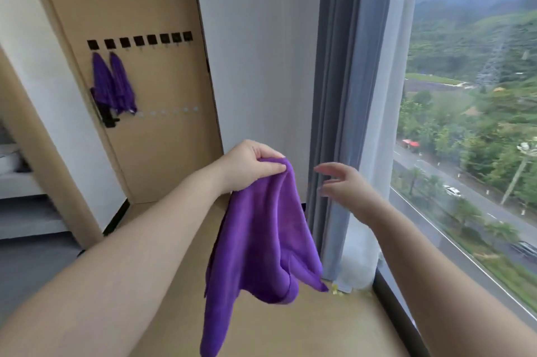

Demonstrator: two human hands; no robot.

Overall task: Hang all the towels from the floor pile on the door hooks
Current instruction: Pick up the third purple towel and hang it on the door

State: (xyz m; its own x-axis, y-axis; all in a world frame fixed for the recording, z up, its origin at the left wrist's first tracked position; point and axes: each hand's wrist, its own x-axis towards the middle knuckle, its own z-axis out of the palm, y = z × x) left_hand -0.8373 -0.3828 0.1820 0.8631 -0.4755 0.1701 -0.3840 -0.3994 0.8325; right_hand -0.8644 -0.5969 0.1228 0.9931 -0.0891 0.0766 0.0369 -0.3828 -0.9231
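Holding towel (pixel 261 240) pinched at its top fold in my left hand (pixel 252 165), rest dangling | right hand (pixel 343 182) spread, empty, just beside | hooks (pixel 139 40) well apart on door (pixel 162 147), two filled | risk: thin pinch slips; bunched fold may miss hook.

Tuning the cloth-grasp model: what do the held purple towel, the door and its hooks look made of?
Held towel: plush fabric, likely microfibre; matte, limp folds under the left hand.
Door: light wood-look panel, maybe laminate; faint grain, matte.
Hooks: black square plates, metal or plastic; too small to tell.
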